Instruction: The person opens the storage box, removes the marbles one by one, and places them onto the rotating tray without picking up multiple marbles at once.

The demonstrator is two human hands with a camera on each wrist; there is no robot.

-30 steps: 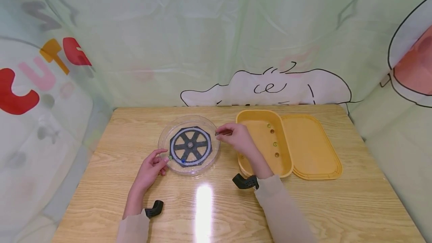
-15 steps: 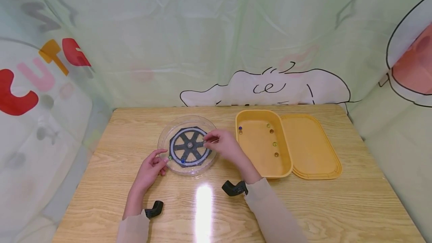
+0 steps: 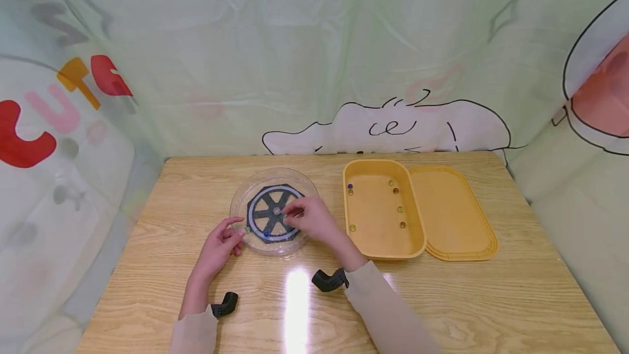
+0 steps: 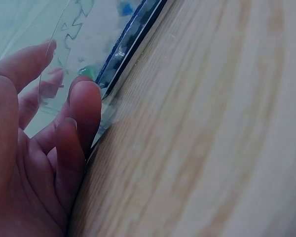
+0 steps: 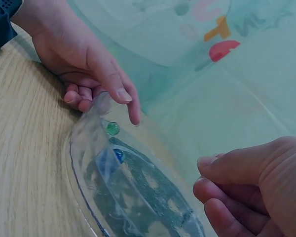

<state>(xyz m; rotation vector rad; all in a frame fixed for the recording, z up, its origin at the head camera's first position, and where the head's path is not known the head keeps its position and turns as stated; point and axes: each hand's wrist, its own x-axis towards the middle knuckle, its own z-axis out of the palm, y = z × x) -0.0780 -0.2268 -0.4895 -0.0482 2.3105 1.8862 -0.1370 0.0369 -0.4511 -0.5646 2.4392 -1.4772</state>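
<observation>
Right hand [image 3: 313, 219] has thumb and fingertips pinched on what looks like a marble [image 3: 285, 216], mostly hidden, right beside the middle of a black wheel [image 3: 262, 214] at the bottom of a see-through dish [image 3: 239, 195]. Everything's round, so no long axis. Left hand [image 3: 220, 243] is nearer the green marble [image 3: 248, 229] and blue marble [image 3: 267, 234]; fingers bend loosely at the rim, can't tell if they're really gripping. Dish top's open around the pinch; yellow tub [image 3: 373, 206] sits off to its right.
</observation>
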